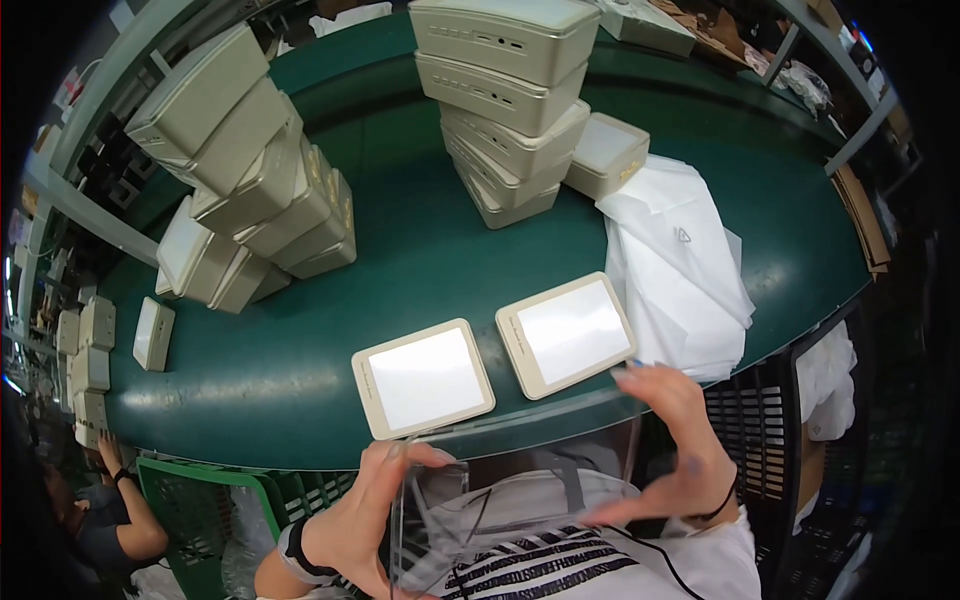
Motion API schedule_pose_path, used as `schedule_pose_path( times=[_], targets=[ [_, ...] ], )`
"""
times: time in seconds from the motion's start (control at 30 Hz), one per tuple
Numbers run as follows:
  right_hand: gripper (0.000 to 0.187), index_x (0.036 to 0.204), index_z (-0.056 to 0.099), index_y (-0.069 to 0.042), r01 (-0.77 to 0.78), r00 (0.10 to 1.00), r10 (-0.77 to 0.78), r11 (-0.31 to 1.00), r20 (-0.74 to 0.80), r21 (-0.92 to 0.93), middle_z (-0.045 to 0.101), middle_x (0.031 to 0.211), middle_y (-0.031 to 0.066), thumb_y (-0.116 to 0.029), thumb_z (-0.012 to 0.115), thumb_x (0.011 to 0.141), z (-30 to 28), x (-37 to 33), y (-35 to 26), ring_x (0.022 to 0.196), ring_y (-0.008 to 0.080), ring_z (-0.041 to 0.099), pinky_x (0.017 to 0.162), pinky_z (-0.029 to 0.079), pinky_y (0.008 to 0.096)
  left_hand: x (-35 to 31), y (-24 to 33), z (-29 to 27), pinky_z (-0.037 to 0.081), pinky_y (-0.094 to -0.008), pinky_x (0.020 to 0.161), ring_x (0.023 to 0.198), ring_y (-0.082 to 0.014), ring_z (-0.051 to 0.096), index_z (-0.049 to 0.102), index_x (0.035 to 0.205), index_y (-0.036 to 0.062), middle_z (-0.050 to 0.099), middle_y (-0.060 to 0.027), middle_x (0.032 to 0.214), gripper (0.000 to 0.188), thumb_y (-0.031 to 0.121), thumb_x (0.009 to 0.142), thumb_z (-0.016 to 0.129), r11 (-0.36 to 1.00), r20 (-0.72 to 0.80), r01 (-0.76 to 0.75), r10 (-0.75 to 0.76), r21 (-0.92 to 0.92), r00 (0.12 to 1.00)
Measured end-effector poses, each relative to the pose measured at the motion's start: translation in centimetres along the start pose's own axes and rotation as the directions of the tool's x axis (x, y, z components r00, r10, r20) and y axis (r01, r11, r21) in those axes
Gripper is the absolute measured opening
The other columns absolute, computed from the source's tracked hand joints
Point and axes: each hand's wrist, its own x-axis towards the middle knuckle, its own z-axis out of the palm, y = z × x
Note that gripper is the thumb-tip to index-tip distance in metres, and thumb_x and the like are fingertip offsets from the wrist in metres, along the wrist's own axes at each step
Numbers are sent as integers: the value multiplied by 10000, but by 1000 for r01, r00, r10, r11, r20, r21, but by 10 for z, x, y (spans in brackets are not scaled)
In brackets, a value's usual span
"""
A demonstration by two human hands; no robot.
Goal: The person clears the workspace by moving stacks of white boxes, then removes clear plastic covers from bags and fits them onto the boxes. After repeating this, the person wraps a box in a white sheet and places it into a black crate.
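Between my two hands is a clear plastic case or cover [520,425], held close to my body at the table's near edge. Its exact shape is hard to make out because it is see-through. My left hand [350,520] grips its left side, fingers over the upper edge. At the opposite side, my right hand [690,450] clasps it with thumb and fingers spread wide around it. Just beyond lie two flat beige devices with white faces, a left one [424,380] and a right one [566,334]. My right fingertips are near the right device's lower corner.
Stacks of beige devices stand at the far left [280,190] and far middle [510,110] of the green table [400,270]. White plastic bags [680,270] lie at the right. A black crate [765,430] and a green crate [200,500] flank me. Another person [120,510] works at the left.
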Motion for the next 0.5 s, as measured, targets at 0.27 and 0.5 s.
schedule_pose_path(
  times=[0.27,0.5],
  targets=[
    [1129,1456,249,-131,-2,998,-5,994,61,112,400,1406,202,-249,926,561,-16,7,87,1304,381,396,1077,324,467,19,-16,-4,356,-407,967,1135,-335,466,34,1504,-33,421,-233,1287,1347,572,586,813,932,51,278,-274,-233,960],
    [1105,1434,270,-132,47,994,-67,976,85,215,377,1415,227,-233,931,554,-21,10,99,1306,391,396,1098,285,514,43,-17,-7,394,-402,938,1083,-319,492,201,1473,-40,409,-253,1338,1268,729,599,703,947,108,201,-179,-249,978]
  ],
)
